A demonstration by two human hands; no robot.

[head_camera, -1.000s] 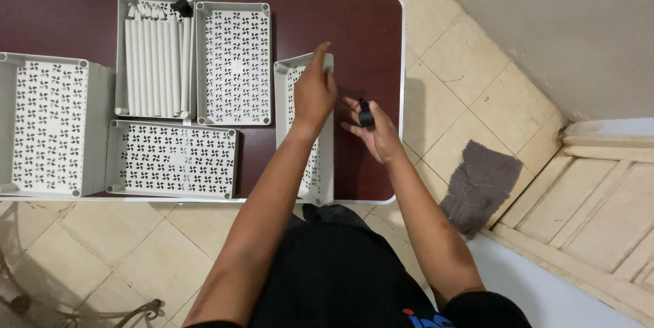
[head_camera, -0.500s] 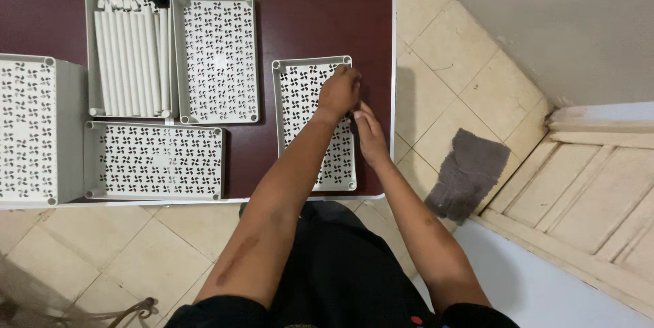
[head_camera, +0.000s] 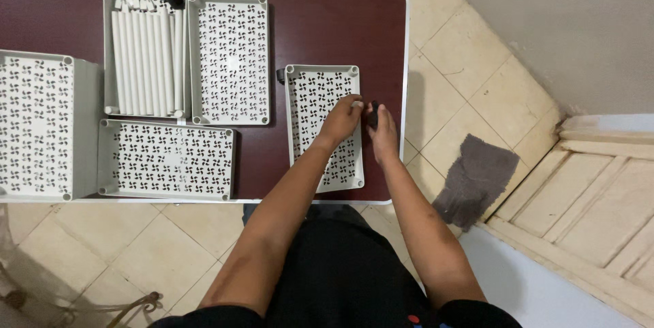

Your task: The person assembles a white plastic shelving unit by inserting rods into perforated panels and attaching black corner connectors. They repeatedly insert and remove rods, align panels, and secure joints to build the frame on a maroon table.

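Observation:
A white perforated panel [head_camera: 320, 106] lies flat near the right end of the dark red table [head_camera: 327, 28]. My left hand [head_camera: 343, 118] rests on the panel's right edge, fingers pressing down on it. Just to the right, my right hand [head_camera: 383, 129] is closed around a small black part [head_camera: 372, 114] and holds it against the panel's right rim. A second small black piece [head_camera: 280, 76] sits on the table by the panel's upper left corner.
Further left lie a tray of white tubes [head_camera: 144, 52], two more perforated panels [head_camera: 230, 55] [head_camera: 167, 159] and a tall perforated box [head_camera: 37, 123]. A grey cloth [head_camera: 477, 178] lies on the tiled floor to the right, beside a wooden step [head_camera: 599, 185].
Both hands have come down from the panel's top edge to the middle of its right edge. The right hand still carries the black part, and the camera view has shifted.

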